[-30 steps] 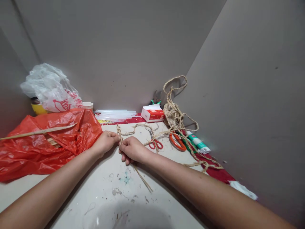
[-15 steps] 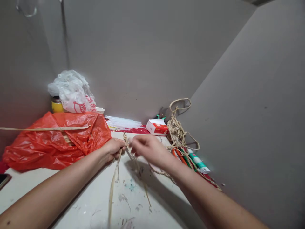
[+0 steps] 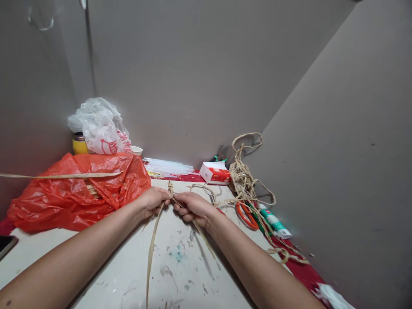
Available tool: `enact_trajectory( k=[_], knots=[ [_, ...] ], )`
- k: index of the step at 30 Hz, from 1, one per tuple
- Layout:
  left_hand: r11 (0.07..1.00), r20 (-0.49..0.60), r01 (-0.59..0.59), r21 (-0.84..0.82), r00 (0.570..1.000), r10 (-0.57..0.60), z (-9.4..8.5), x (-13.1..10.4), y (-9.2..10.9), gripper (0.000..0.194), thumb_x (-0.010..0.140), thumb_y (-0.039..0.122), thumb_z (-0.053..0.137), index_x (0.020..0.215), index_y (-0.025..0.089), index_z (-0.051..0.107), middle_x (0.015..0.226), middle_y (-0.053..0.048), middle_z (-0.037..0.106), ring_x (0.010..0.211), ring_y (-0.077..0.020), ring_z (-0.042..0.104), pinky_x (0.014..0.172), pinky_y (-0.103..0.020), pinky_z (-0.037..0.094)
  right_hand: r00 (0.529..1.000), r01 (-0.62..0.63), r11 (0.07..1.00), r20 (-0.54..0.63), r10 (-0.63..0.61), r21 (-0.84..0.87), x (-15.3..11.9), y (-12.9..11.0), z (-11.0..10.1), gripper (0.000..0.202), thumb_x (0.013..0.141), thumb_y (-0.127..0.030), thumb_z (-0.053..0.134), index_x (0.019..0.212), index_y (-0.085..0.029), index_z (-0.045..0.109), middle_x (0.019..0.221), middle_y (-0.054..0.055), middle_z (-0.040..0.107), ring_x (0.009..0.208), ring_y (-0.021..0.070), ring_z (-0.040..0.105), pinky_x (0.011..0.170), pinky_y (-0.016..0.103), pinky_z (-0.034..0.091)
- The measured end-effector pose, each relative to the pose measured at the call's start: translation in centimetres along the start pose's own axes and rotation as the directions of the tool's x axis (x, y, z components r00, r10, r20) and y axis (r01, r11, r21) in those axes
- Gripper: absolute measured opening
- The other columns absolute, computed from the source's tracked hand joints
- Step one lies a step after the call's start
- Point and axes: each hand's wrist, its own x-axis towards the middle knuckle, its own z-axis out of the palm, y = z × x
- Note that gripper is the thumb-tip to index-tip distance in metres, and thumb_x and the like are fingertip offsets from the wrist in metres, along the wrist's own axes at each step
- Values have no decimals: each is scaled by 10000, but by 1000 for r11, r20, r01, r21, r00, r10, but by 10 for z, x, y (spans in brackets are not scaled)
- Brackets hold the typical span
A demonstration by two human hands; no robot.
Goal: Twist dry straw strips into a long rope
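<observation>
Near the middle of the white table, my left hand [image 3: 154, 201] is closed, pinching the base of a short braided piece of straw [image 3: 170, 187]. A long flat straw strip [image 3: 150, 257] hangs from it toward the front edge. Close beside it, my right hand [image 3: 192, 207] is closed on another straw strand [image 3: 205, 240], which slants down to the right below the fingers. The fingertips of both hands nearly meet just under the braid.
An orange plastic bag [image 3: 58, 201] lies left, with a white bag [image 3: 101, 122] and yellow jar [image 3: 80, 144] behind. White sticks [image 3: 167, 166] and a red-white box [image 3: 215, 172] stand at the back. Braided rope [image 3: 241, 176], orange-handled scissors [image 3: 247, 216] and a green-white tube [image 3: 276, 223] are right.
My right hand has moved down and closed on the strand beside my left hand. The strand's loose end has swung right. The view has shifted slightly, showing more of the table's right edge.
</observation>
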Motion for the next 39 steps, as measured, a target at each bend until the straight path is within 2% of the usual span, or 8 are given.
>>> enact_trajectory(
  k=[4,10,16,22,25,32,36,39],
  knots=[
    [999,-9,-16,44,1000,16,0,0,0,230,657,310,570,524,162,455,403,77,378,321,-24,204,367,-212,80,1000,27,996,-4,-27,-87,-1,-1,0,169,810,-292,506,775,-140,569,481,-94,299,355,27,182,335,148,97],
    [966,-56,-95,240,992,111,2,1,-1,201,693,272,528,527,163,495,397,68,399,341,-45,242,392,-222,137,966,51,851,-190,-175,-523,4,-3,-1,275,828,-357,488,665,-142,539,483,-70,357,369,42,248,371,199,158],
    [873,-18,-265,409,954,299,7,3,-3,218,718,260,493,528,163,535,484,31,505,454,-80,381,481,-212,274,968,47,634,-121,-220,-772,0,-17,-6,358,888,-299,404,723,-108,658,502,-29,438,449,75,346,458,211,257],
    [820,-23,-278,500,943,333,10,0,-1,216,736,265,489,572,160,581,481,43,458,456,-85,350,472,-217,258,980,99,572,-21,-199,-814,-2,-22,-13,316,870,-243,409,710,-119,651,535,-22,468,479,82,377,479,204,293],
    [790,12,-310,528,933,359,11,0,0,245,755,293,487,600,153,614,504,34,480,479,-89,361,483,-215,268,986,111,617,7,-168,-779,-2,-20,-16,317,862,-254,419,621,-133,586,490,-35,430,424,67,339,432,200,256],
    [737,52,-370,566,908,416,6,4,0,261,781,318,454,686,143,623,554,27,509,519,-99,393,513,-212,295,999,33,945,49,-18,-326,0,-17,-14,232,823,-258,472,614,-171,427,417,-96,305,324,31,165,331,177,93],
    [723,40,-348,597,913,407,5,3,0,225,769,288,450,663,147,591,547,26,498,512,-99,393,508,-209,296,999,28,978,29,-22,-207,6,-10,-11,197,787,-213,464,598,-172,429,385,-103,287,304,31,147,316,182,85],
    [739,50,-308,599,936,349,4,1,4,198,751,244,435,659,157,588,538,25,515,497,-104,415,514,-209,323,992,69,963,-82,-93,-260,10,-4,-6,212,773,-228,469,570,-169,461,331,-98,261,282,40,160,312,198,88]
  ],
)
